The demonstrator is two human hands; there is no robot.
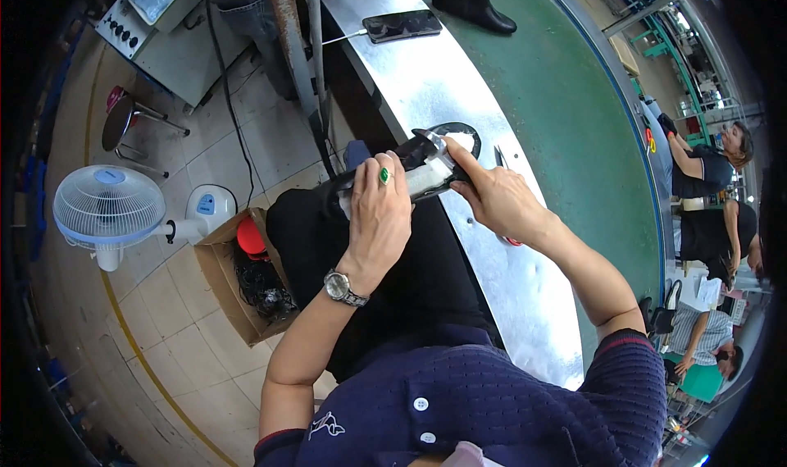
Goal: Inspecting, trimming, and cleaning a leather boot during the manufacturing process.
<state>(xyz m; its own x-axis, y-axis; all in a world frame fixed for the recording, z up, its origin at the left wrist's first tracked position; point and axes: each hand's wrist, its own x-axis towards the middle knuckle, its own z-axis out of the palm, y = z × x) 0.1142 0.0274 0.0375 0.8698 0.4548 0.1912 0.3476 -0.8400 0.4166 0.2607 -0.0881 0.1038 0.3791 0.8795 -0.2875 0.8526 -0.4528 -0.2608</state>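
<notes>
Over my lap, at the edge of the metal table point(533, 303), I hold a black shoe point(407, 149) with a whitish strip along the side facing up. My left hand point(379, 213), with a green-stoned ring, lies across it, fingers curled round its near part. My right hand point(502, 203) grips the far end between thumb and fingers. Just beyond that end is a round black dish point(464, 131) with something white in it. A metal blade tip point(500, 155) and a red handle point(512, 241) show on either side of my right hand, perhaps scissors; the middle is hidden.
A phone point(402, 26) on a cable lies farther up the table. On the green conveyor belt point(566, 123) stands a black ankle boot point(473, 4). To my left are a fan point(111, 207), a cardboard box point(225, 278) and a stool point(120, 124). Several people work across the belt.
</notes>
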